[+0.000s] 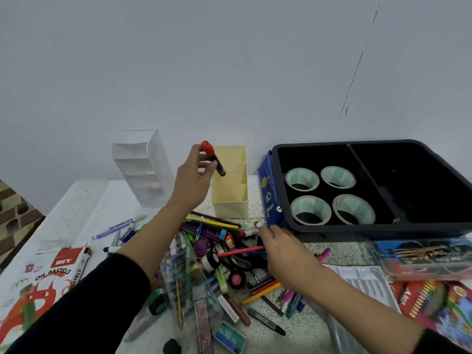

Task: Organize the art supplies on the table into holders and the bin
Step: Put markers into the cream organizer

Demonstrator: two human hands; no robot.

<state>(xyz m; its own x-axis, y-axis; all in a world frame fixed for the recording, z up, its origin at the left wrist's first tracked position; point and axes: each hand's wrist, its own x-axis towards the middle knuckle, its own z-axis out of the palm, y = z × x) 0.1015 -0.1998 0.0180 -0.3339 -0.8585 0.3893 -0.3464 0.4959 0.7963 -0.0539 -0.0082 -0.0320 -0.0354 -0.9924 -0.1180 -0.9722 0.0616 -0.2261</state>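
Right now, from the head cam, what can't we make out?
- Right compartment of the dark plastic bin: too dark to tell if anything lies inside.
- Lower compartments of the tilted white plastic holder: openings face away, contents hidden.
- Pile under the left forearm: covered by the arm.
- Coloured pencil box: blurred, cut off by the right edge.
- Right hand: fingertips reach the white red-capped marker; contact unclear.

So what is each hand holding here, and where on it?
Left hand pinches the red-capped black marker just below its cap. Right hand holds nothing.
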